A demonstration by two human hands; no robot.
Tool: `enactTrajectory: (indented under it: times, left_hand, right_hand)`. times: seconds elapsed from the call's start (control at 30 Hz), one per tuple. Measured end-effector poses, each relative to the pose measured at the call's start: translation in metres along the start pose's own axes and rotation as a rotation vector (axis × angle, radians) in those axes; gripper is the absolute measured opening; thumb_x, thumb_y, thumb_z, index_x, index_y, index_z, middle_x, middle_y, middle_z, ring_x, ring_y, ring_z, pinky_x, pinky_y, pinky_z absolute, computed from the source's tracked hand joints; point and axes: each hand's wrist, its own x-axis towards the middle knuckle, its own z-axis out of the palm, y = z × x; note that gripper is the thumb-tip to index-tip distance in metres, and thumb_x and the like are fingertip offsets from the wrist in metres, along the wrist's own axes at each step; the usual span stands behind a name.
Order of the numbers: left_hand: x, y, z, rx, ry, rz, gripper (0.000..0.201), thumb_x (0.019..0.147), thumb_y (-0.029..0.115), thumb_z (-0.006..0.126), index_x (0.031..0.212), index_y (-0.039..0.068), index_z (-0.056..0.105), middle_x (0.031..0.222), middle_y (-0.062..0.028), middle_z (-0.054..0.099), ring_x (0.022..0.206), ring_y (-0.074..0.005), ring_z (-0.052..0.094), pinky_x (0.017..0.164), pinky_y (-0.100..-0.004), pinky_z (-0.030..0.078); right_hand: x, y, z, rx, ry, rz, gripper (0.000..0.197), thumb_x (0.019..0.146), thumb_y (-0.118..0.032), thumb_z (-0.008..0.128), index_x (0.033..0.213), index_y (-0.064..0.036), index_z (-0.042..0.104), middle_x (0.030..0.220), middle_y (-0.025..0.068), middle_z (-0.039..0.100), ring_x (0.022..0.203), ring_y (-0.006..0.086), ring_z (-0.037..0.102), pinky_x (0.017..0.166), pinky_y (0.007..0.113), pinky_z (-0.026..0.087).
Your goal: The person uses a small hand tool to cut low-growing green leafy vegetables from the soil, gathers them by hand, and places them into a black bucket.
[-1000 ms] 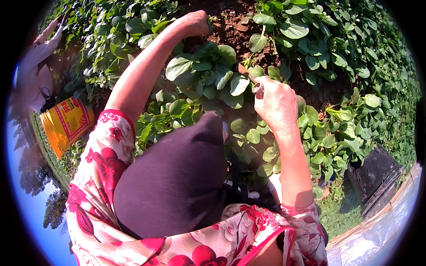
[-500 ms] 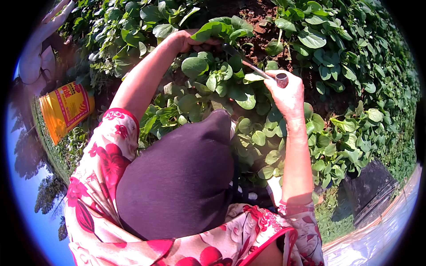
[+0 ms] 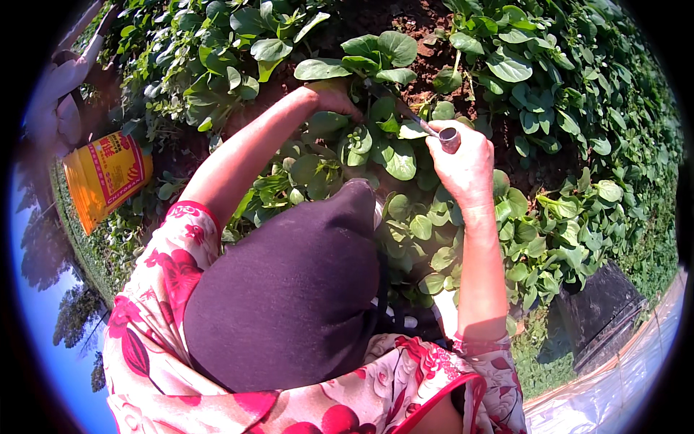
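Observation:
My right hand [image 3: 466, 163] is closed around a metal hand tool [image 3: 416, 117] with a hollow round handle end. Its narrow, dark shaft slants up and left to the base of a leafy green plant [image 3: 379, 58], and leaves hide the tip, so its exact kind cannot be told. My left hand [image 3: 335, 98] is low at the left side of the same plant, curled in at its base. Leaves and shadow partly cover those fingers. The plant stands upright with broad, rounded leaves spread above both the hand and the tool.
Dense leafy greens [image 3: 571, 94] surround my hands, with reddish soil [image 3: 426, 29] behind. A yellow bucket [image 3: 108, 173] is tilted at the left, near another person [image 3: 61, 101]. At lower right are a black object [image 3: 603, 307] and shiny plastic sheeting [image 3: 614, 398]. My dark-covered knee [image 3: 289, 289] is between my arms.
My left hand has moved slightly right and down, towards the plant's base. The plant's leaves have spread out to the left above it. My right hand and the tool have shifted only slightly.

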Motion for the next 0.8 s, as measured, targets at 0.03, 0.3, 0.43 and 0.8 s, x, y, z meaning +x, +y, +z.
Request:
enactTrajectory:
  times: [0.03, 0.3, 0.43, 0.8]
  left_hand:
    - [0.003, -0.014, -0.001, 0.116, 0.001, 0.038, 0.063, 0.066, 0.023, 0.076, 0.124, 0.009, 0.054, 0.109, -0.0077, 0.063, 0.096, -0.0176, 0.060, 0.085, -0.0311, 0.048]
    - [0.001, -0.043, -0.021, 0.180, -0.020, 0.311, 0.051, 0.070, 0.032, 0.075, 0.114, 0.010, 0.062, 0.098, -0.0058, 0.066, 0.086, -0.0179, 0.063, 0.079, -0.0308, 0.049]
    - [0.020, -0.056, -0.001, 0.226, 0.164, 0.518, 0.040, 0.077, 0.041, 0.065, 0.109, 0.017, 0.063, 0.102, -0.0036, 0.065, 0.093, -0.0216, 0.063, 0.080, -0.0341, 0.050]
    - [0.029, -0.040, 0.005, 0.273, 0.114, -0.226, 0.045, 0.073, 0.043, 0.065, 0.097, 0.005, 0.068, 0.101, -0.0145, 0.067, 0.093, -0.0254, 0.066, 0.073, -0.0394, 0.053]
  right_hand:
    - [0.000, -0.003, 0.002, -0.027, 0.003, -0.024, 0.018, 0.075, -0.014, 0.067, 0.092, -0.0090, 0.070, 0.080, 0.0123, 0.068, 0.073, 0.0252, 0.066, 0.068, 0.033, 0.052]
    - [-0.007, -0.018, 0.005, -0.292, -0.055, -0.163, 0.016, 0.074, -0.010, 0.064, 0.090, -0.0103, 0.068, 0.071, 0.0127, 0.065, 0.067, 0.0295, 0.065, 0.062, 0.036, 0.051]
    - [-0.010, -0.035, 0.010, -0.449, -0.117, -0.193, 0.017, 0.070, -0.006, 0.062, 0.086, -0.0100, 0.067, 0.074, 0.0126, 0.065, 0.070, 0.0303, 0.064, 0.064, 0.039, 0.052]
    - [-0.011, -0.039, 0.048, -0.517, -0.161, -0.190, 0.007, 0.071, -0.009, 0.062, 0.077, -0.0071, 0.060, 0.073, 0.0122, 0.065, 0.066, 0.0292, 0.065, 0.062, 0.041, 0.053]
